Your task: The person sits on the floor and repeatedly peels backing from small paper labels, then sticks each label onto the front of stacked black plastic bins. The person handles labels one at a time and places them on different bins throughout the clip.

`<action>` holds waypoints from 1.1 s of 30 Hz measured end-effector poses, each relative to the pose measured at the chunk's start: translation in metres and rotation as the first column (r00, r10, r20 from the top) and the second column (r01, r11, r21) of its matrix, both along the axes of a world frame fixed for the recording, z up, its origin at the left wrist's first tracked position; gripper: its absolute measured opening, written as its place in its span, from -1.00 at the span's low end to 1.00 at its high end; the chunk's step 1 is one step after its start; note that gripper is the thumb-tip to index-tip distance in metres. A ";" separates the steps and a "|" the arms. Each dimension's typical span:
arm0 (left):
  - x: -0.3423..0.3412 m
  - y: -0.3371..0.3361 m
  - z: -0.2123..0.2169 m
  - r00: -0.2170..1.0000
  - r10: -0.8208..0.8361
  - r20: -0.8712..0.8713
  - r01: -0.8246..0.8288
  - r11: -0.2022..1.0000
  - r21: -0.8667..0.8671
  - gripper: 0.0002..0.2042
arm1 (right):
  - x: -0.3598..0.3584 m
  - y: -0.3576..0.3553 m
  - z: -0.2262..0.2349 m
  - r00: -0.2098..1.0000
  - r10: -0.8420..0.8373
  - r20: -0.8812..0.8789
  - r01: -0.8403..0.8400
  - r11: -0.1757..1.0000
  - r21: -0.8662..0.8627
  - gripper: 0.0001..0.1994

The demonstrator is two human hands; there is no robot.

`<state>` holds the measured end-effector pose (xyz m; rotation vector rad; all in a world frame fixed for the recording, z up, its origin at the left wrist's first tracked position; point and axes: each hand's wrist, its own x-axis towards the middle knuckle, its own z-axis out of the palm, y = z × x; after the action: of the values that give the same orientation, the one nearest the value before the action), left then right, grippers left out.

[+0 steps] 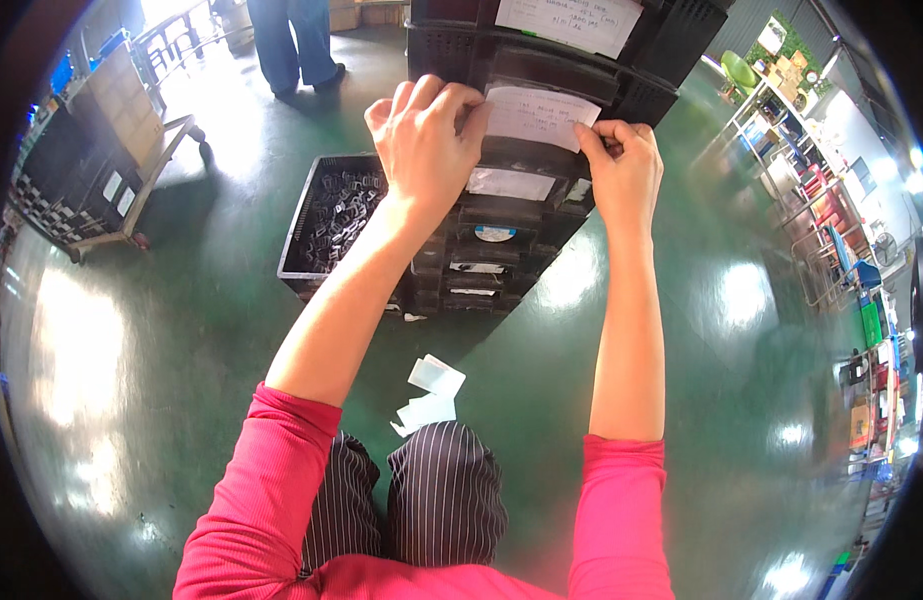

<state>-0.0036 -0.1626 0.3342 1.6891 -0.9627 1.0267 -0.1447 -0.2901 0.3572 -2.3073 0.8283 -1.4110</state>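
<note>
Centrally, a tall stack of black crates (461, 55); just beside it, left, an open black bin (306, 277) of small dark parts. Left hand (426, 140) curled at the white label's (536, 118) left edge, hold on paper unclear; right hand (626, 170) pinches its right end, thumb and finger closed, presumably keeping it flat against a crate front (lettering toward wearer). Long axis left–right, right end slightly lower.
</note>
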 end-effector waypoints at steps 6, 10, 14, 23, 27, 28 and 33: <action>0.002 -0.003 0.001 0.998 0.035 0.061 -0.035 0.999 -0.009 -0.91 | 0.004 -0.003 -0.004 0.999 -0.030 0.026 0.031 0.999 -0.044 -0.80; 0.001 -0.004 0.002 0.997 0.054 0.063 -0.054 0.999 0.001 -0.92 | 0.005 0.000 -0.003 0.999 -0.031 0.031 0.033 0.998 -0.046 -0.79; 0.001 -0.005 0.003 0.993 0.083 0.083 -0.083 0.997 0.001 -0.92 | 0.006 0.002 -0.002 0.998 -0.064 0.015 0.065 0.997 -0.041 -0.79; 0.004 -0.011 0.002 0.989 0.106 0.102 -0.106 0.994 -0.006 -0.91 | 0.007 0.001 -0.004 0.995 -0.097 0.008 0.097 0.993 -0.063 -0.79; 0.005 -0.012 0.001 0.988 0.113 0.101 -0.113 0.994 -0.006 -0.92 | 0.008 0.002 -0.004 0.994 -0.107 0.015 0.108 0.992 -0.071 -0.79; 0.005 -0.012 0.001 0.988 0.116 0.102 -0.116 0.993 -0.008 -0.92 | 0.009 0.003 -0.004 0.994 -0.112 0.016 0.113 0.991 -0.071 -0.80; 0.004 -0.012 0.000 0.988 0.117 0.104 -0.118 0.993 0.001 -0.91 | 0.012 0.007 -0.005 0.982 -0.187 0.016 0.187 0.978 -0.090 -0.82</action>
<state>0.0003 -0.1745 0.3346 1.7288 -0.9426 1.2004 -0.1327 -0.2827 0.3526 -2.3406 1.0226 -1.5639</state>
